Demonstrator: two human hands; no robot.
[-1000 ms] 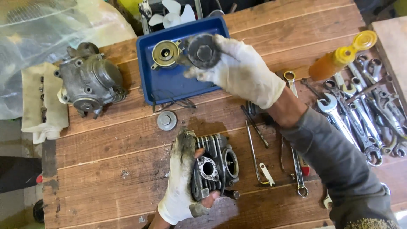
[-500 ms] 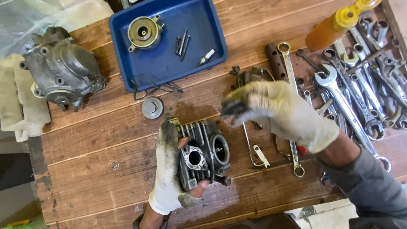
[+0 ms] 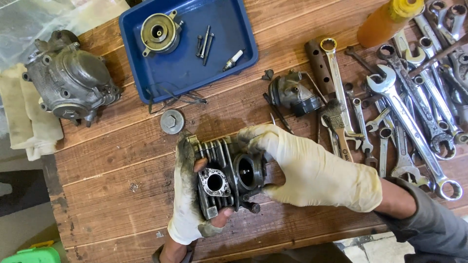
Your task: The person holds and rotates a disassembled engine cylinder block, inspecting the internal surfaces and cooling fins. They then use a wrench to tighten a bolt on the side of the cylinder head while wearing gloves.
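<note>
A dark finned engine cylinder head (image 3: 225, 176) lies on the wooden table (image 3: 117, 195) in front of me. My left hand (image 3: 187, 204), in a dirty torn white glove, grips its left side, with a bare thumb showing on the flange. My right hand (image 3: 312, 170), also gloved, rests on the head's right side, its fingers curled over the top near the round port. Whether the right fingers hold a small part is hidden.
A blue tray (image 3: 180, 73) at the back holds a round brass-coloured part (image 3: 158, 32), bolts and a spark plug. An engine casing (image 3: 73, 80) sits on a cloth at left. A round cap (image 3: 172, 121), a carburettor (image 3: 292, 93), a brush, an orange bottle (image 3: 385, 19) and several spanners (image 3: 409, 112) lie right.
My right hand left the blue tray, swept down across the table and now rests on the cylinder head. My left hand stayed on the head. The view shifted.
</note>
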